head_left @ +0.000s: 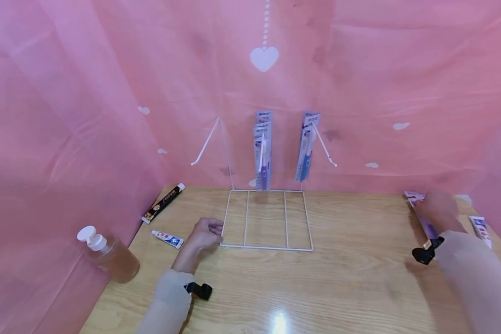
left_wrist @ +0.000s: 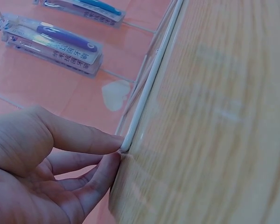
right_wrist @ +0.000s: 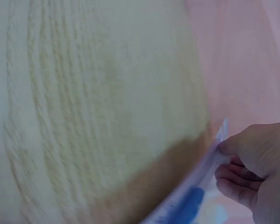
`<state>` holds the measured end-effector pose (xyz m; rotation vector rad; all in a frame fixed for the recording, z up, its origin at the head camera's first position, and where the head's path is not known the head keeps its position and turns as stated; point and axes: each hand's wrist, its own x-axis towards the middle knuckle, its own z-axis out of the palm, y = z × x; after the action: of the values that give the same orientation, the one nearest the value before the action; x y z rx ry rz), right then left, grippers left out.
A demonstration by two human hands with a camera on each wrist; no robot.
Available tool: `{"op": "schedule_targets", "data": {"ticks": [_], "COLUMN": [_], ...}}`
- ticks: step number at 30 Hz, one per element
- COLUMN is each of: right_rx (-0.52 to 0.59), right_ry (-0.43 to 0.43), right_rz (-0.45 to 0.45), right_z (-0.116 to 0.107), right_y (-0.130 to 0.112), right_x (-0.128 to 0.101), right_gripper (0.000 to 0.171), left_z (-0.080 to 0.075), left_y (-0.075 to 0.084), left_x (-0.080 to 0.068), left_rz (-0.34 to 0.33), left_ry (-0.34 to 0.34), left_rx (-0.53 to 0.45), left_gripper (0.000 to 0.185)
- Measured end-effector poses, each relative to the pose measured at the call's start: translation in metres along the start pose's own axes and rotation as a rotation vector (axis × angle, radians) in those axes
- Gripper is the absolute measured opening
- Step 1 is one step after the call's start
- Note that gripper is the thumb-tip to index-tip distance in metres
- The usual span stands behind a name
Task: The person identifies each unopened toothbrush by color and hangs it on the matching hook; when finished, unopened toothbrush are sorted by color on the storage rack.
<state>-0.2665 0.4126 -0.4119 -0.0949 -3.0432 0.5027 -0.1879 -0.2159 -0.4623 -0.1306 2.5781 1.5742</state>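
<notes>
A pink plastic curtain with white hearts closes in a wooden table on three sides. On the table stands a white wire display rack; its flat base lies on the wood and its hooks rise at the back. Two hooks already carry packaged toothbrushes, one group with purple handles and one with blue, while the left hook is bare, so the hanging seems about half done. The left hand pinches the front left corner of the rack base between thumb and curled fingers. The right hand, at the far right of the table, grips one more toothbrush pack that lies flat on the wood; its card is white with blue print. Another pack lies beside it. At the left are a soap pump bottle, a black tube and a small white toothpaste tube
</notes>
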Motion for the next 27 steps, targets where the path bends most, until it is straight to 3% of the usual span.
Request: {"op": "schedule_targets", "data": {"ticks": [10,18,27], "right_rx": [0.023,0.045,0.088], "right_ry": [0.009,0.139,0.276], "right_rz": [-0.073,-0.142,-0.222], "right_z": [-0.044,-0.08,-0.102], "right_y": [-0.039,-0.09,-0.142], "right_x": [-0.012,-0.029,-0.063], "right_gripper": [0.031,0.04,0.038], "left_z": [0.0,-0.001,0.001], "left_y": [-0.002,-0.001,0.0], "left_x": [-0.002,-0.002,-0.003], "left_rz": [0.039,0.048,0.035], "left_ry": [0.001,0.012,0.014], "left_rx": [0.0,0.007,0.011], "left_gripper": [0.045,0.046,0.046]}}
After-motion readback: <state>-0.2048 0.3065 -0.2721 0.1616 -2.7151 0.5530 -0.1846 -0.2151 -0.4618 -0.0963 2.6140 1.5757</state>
